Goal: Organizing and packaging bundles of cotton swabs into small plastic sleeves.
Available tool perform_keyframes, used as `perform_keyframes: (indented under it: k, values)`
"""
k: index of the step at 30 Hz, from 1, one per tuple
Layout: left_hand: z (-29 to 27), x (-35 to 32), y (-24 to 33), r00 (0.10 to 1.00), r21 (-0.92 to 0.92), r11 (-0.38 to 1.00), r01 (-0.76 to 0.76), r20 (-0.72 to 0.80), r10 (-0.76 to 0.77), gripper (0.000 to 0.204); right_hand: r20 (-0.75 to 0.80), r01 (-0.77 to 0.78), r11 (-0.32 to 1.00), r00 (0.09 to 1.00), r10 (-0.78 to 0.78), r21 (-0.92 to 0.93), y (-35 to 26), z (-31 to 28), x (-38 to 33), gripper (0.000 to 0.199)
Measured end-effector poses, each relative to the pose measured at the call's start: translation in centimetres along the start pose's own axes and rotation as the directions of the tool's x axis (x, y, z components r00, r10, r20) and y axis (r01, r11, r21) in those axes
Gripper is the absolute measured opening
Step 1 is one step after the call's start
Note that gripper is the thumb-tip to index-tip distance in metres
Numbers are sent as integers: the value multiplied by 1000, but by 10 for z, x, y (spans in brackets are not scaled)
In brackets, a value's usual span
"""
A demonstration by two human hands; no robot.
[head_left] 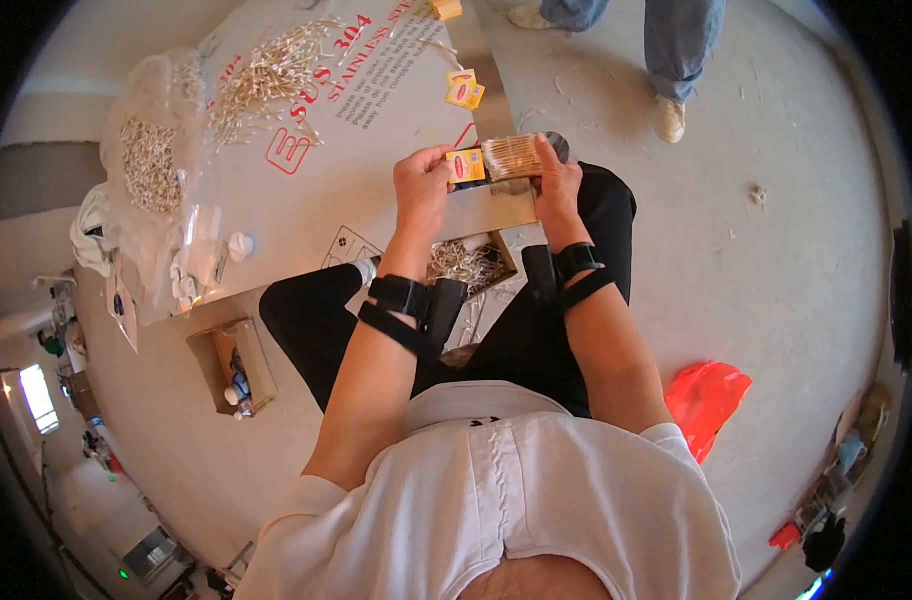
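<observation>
Above the near right corner of the metal-topped table [396, 150], both my hands are raised. My left hand [421, 190] is closed, pinching a small yellow-and-white printed card [466, 165] by its left side. In my right hand [559, 190] is a flat row of cotton swabs [513, 157], gripped at its right end with the thumb on top. The card's right edge meets the left end of the swabs. A dark round thing behind my right fingers is mostly hidden. Two more yellow cards [464, 90] lie farther back on the table.
Loose cotton swabs [276, 75] are heaped at the far left, beside a clear plastic bag [151, 165] full of them. A box of swabs [466, 262] is between my knees. Left, a cardboard box [231, 370] sits on the floor; right, a red bag [706, 405]. Another person's legs [681, 50] stand beyond.
</observation>
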State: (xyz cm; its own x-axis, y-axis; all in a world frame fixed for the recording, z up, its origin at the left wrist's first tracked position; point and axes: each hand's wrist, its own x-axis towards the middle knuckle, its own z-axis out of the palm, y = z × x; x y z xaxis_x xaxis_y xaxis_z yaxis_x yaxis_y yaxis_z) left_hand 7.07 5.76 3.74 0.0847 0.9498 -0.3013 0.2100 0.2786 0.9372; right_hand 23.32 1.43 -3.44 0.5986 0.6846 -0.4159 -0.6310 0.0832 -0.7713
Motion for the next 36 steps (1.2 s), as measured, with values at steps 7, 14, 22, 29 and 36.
perform_keyframes:
  k: [7,14,22,29,36]
  values:
    - [-27,-35,18,986,-186,983,-11,160,41,12,-18,438,534,761,-648,-723,-7,-12,-5,45]
    - [-45,-63,7,991,-136,991,-8,131,26,10,522,610,647,774,-360,-458,-59,34,-91,30]
    - [-44,-62,-10,991,-23,1000,21,129,-17,14,687,632,505,719,-100,-588,-37,47,-98,9]
    - [-30,-27,-10,993,-64,998,-19,114,26,21,701,700,341,699,-145,-627,-39,64,-65,7]
    - [-5,49,-8,1000,-41,999,-17,25,18,18,666,717,288,697,-267,-635,-53,88,-14,12]
